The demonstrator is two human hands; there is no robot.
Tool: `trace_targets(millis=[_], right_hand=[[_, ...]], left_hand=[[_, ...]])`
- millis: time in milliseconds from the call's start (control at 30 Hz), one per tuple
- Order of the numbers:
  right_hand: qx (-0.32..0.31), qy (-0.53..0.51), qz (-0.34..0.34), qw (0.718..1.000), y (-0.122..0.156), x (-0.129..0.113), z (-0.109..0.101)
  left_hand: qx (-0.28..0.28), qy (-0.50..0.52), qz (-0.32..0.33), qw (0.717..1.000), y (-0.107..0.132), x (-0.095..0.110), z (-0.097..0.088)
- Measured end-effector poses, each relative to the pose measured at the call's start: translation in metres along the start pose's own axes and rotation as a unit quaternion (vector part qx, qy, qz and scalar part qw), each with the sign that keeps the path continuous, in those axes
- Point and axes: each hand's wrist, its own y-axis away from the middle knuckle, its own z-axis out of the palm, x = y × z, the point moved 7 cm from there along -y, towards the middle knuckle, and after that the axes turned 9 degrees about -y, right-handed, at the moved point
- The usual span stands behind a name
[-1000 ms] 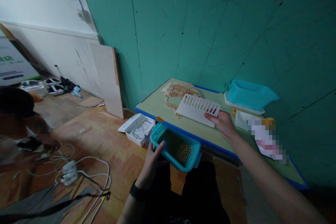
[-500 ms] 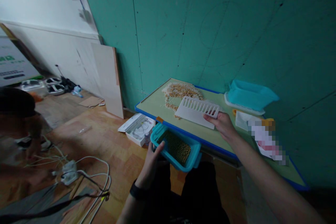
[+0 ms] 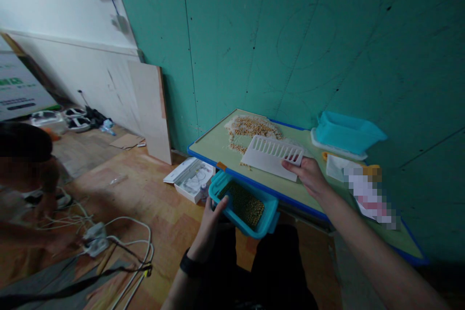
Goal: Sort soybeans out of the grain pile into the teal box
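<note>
My left hand (image 3: pixel 210 225) grips the near left rim of a blue tub (image 3: pixel 269 217) that holds soybeans, kept just below the table's front edge. My right hand (image 3: pixel 308 174) pinches the right end of a white slotted plastic board (image 3: pixel 271 156) that rests on the green table (image 3: pixel 214 144). Beyond the board's far edge lies a pile of loose soybeans (image 3: pixel 250 127) spread on the tabletop, with a few stray beans near its left end.
A second blue tub (image 3: pixel 345 131) sits on a white lid at the table's back right, beside a white tray (image 3: pixel 336 165). On the wooden floor lie an open white box (image 3: pixel 189 178), cables with a power strip (image 3: pixel 95 240), and another person crouches at the far left (image 3: pixel 25 155).
My right hand has slid the white board a little leftward and toward the table's front edge. The person at left has shifted their arms. My left hand and the tub stay put.
</note>
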Motion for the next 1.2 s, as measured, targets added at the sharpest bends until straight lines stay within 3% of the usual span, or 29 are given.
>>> trace_targets(millis=[367,567,1200], right_hand=[[0.032,-0.016,0.018,0.999,-0.001,0.012,-0.014],[0.001,-0.012,0.023,1.0,0.002,0.01,-0.009],[-0.011,-0.036,0.038,0.999,0.013,0.009,-0.008]], left_hand=[[-0.005,0.002,0.008,1.0,-0.001,-0.001,0.001],[-0.002,0.019,-0.001,1.0,-0.004,-0.004,-0.001],[-0.002,0.002,-0.006,1.0,-0.001,-0.002,0.0]])
